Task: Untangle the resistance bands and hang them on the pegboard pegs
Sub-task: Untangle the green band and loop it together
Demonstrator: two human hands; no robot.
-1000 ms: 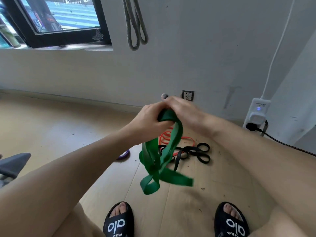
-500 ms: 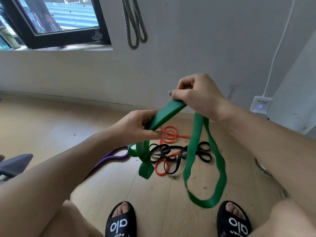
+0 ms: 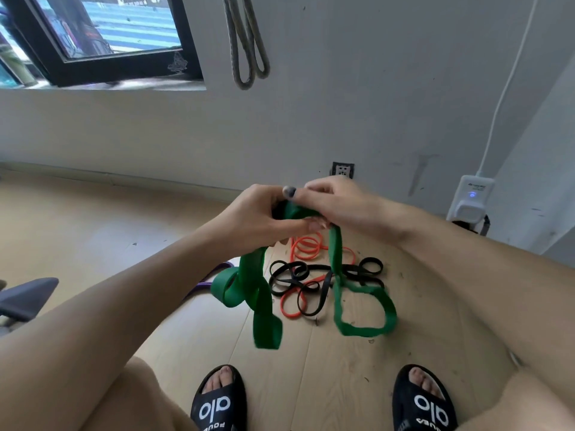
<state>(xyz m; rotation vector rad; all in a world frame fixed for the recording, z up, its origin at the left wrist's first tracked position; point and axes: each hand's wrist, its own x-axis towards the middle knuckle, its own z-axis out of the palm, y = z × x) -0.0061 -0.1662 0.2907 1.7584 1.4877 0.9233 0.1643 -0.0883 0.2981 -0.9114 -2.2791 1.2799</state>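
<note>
above the middle of the wooden floor (image 3: 93, 219), both hands meet at chest height around the green band (image 3: 258, 293). the left hand (image 3: 258, 219) has its fingers curled round the band's top fold, thumb pressed along it; the right hand (image 3: 339, 206) pinches the same bunch from the other side, the two hands touching. from that grip the green band drops in two parts: a wide twisted loop with a side curl on the left, and a thinner open loop on the right, both hanging above the floor.

below them, near the wall (image 3: 357, 104), the black band (image 3: 298, 272) and orange band (image 3: 306, 247) lie knotted together, with a purple band (image 3: 211, 276) just beside them toward the left. a grey band (image 3: 245, 42) already hangs high on the wall; its peg is out of view.

the risks, as i judge them: the left loop looks twisted over itself, so pulling the hands apart hard could cinch the twist rather than free it. the hanging loops swing close over the floor pile, and a dip could snag the black band. a slipping pinch would let the stretchy band snap back or fall onto the pile.
</note>
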